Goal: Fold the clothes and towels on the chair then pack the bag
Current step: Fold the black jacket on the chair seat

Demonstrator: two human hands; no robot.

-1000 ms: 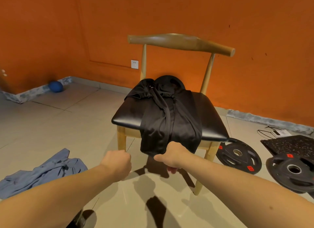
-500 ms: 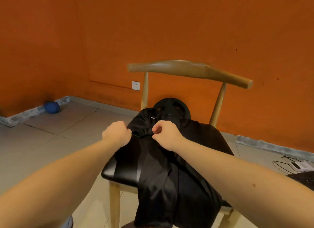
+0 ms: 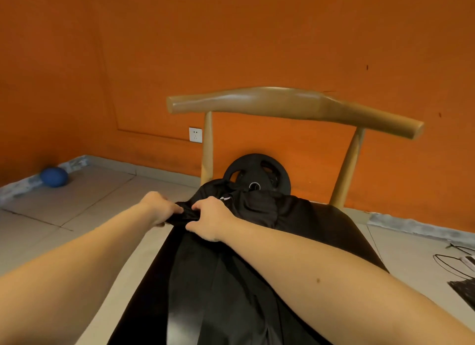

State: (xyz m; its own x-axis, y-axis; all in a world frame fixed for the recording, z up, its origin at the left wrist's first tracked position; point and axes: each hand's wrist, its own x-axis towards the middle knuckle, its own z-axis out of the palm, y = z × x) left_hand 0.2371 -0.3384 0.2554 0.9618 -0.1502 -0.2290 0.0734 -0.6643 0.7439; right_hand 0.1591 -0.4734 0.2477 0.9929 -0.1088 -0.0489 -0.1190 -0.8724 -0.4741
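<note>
Black on black — clenched the bunched top edge of the slick black garment (image 3: 226, 280) in left hand (image 3: 156, 207) and right hand (image 3: 209, 220), draped on the black-seated wooden chair (image 3: 282, 101); judged folding barely begun, packing untouched — no bag seen.

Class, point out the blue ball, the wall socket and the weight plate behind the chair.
blue ball (image 3: 54, 177), head view, middle of its surface
wall socket (image 3: 195, 134), head view, centre of white faceplate
weight plate (image 3: 253, 164), head view, upper face above hub

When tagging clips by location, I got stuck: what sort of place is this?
Probably a home gym: a black weight plate stands behind the wooden chair, and a blue ball lies by the wall.
</note>
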